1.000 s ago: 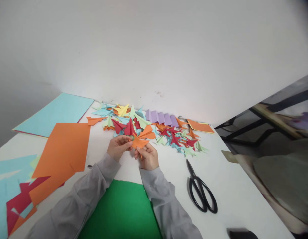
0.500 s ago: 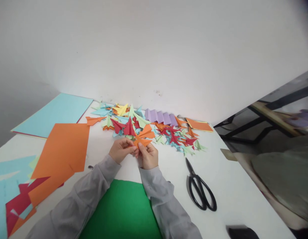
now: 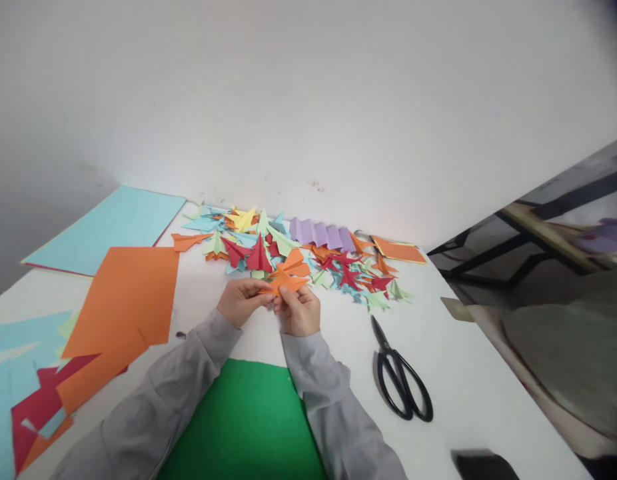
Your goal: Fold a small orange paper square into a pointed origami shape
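Observation:
Between my two hands is a small orange paper plane (image 3: 284, 283), its wings spread to either side. My left hand (image 3: 242, 301) pinches its left side between thumb and fingers. On the other side my right hand (image 3: 301, 311) grips it, thumb pressed on top near the lower middle. The fingertips underneath are partly hidden. Just beyond the held plane lies a heap of folded paper planes, among them a red plane (image 3: 259, 256) and another orange plane (image 3: 294, 264).
Black-handled scissors (image 3: 403, 383) lie on the white table to the right. A green sheet (image 3: 243, 427) is under my forearms. Orange paper (image 3: 123, 293), red scraps and a light blue stack (image 3: 113, 223) are at the left. Purple pleated paper (image 3: 321, 233) stands against the wall.
My right hand has shifted slightly right, its thumb moving over the orange paper plane. The plane's wings look more evenly spread. My left hand has barely moved.

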The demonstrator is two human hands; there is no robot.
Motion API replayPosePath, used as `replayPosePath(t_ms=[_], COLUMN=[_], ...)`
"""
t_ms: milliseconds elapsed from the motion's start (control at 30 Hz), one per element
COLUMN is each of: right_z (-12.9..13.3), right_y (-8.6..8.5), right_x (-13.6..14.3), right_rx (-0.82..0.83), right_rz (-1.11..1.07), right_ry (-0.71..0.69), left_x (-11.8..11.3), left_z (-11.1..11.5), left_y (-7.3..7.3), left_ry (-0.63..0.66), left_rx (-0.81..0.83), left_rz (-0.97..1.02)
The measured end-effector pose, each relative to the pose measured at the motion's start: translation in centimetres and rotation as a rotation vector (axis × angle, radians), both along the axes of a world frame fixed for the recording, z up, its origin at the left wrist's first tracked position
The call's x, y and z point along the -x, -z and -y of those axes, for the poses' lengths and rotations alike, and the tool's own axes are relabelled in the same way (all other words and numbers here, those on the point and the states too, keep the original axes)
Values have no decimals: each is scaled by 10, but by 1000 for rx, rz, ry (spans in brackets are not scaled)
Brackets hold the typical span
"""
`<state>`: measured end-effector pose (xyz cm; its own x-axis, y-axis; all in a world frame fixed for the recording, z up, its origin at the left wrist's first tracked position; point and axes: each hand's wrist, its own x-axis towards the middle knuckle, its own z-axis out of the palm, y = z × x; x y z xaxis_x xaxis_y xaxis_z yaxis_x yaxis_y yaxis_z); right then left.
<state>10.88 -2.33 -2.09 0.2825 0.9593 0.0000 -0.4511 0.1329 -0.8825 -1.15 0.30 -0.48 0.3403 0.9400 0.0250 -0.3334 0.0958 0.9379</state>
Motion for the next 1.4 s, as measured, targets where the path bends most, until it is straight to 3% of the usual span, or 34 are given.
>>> replayPosePath(t_ms=[233, 633, 833, 1100, 1267, 1400], right_z=[0, 1, 2, 2, 3, 3], right_y=[-1, -4, -7, -11, -11, -9], right_x=[-1, 0, 0, 2, 2, 2], right_rx=[11, 26, 28, 25, 37, 12], right_rz=[-67, -43, -58, -87, -78, -45], right_ry=[-84, -77, -105, -111, -114, -95], left_x=[1, 2, 0, 1, 1, 0], left_z=[2, 2, 5, 4, 4, 4], left_y=[-8, -9, -12, -9, -9, -9], left_ry=[13, 52, 133, 107, 40, 64], left_rx=[-50, -4, -147, -303, -250, -201], left_rz=[-38, -42, -3, -64, -98, -85])
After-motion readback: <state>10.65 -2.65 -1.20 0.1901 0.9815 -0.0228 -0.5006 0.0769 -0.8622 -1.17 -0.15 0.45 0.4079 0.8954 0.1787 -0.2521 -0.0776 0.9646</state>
